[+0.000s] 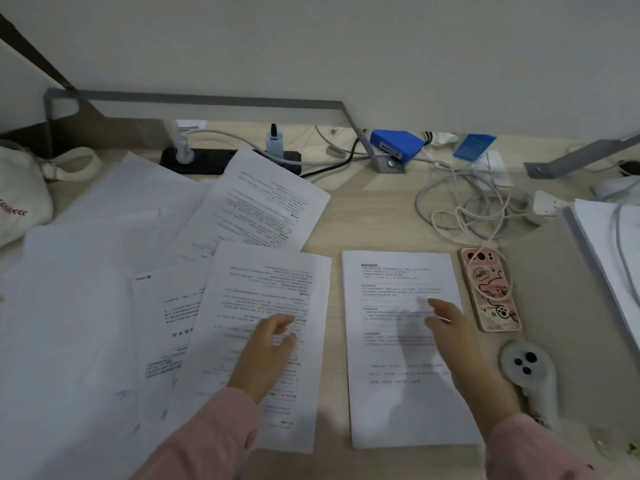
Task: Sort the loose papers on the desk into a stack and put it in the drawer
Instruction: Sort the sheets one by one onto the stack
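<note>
Both open, our left hand [268, 344] over the loose sheet [266, 341], right hand [450, 327] over the stack [398, 348]; beside the stack, the phone [491, 292] risks a knock if we sweep wide.

Both arms wear long pink sleeves of soft, plain cloth, the left sleeve [204, 441] and the right sleeve [530, 452] each ending at the wrist. The left hand [266, 351] and right hand [457, 337] are bare, with no rings, watch or gloves showing.
</note>
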`<state>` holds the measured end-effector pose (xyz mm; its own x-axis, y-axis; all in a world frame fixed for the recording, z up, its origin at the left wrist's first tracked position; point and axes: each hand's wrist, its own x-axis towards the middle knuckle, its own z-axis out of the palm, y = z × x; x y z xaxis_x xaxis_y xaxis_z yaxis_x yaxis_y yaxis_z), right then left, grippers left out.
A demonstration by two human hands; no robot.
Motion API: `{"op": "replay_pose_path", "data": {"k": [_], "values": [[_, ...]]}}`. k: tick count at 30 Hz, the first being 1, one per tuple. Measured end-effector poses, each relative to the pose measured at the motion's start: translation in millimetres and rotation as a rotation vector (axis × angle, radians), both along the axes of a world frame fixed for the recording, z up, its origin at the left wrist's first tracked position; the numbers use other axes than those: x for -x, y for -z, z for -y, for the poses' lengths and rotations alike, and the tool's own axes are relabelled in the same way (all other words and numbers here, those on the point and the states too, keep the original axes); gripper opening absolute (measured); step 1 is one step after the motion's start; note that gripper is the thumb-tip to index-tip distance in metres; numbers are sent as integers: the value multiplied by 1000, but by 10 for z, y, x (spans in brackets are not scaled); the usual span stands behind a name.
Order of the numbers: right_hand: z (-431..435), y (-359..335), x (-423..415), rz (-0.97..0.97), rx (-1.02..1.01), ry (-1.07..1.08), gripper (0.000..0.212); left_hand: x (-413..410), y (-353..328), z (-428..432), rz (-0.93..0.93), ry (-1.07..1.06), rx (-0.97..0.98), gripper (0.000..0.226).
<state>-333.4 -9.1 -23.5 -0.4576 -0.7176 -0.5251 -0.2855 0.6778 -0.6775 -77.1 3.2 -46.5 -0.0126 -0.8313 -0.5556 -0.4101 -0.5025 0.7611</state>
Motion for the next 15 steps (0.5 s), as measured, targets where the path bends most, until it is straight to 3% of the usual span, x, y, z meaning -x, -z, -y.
{"op": "replay_pose_path", "data": {"k": [4, 7, 9, 12, 15], "values": [[45, -55, -587, 191, -48, -150, 36, -624, 14, -66, 208, -133, 83, 31], [-1, 30, -1050, 358, -154, -205, 36, -1026, 23, -141, 336, -279, 37, 40], [-47, 133, -1298, 328, -188, -189, 46, -1202, 9, -191, 370, -355, 3, 48], [-62, 276, -1516, 136, -214, -96, 63, -1377, 52, -222, 346, -441, -42, 60], [-73, 368, -1609, 110, -222, 38, 68, -1518, 157, -223, 222, -506, -107, 60]]}}
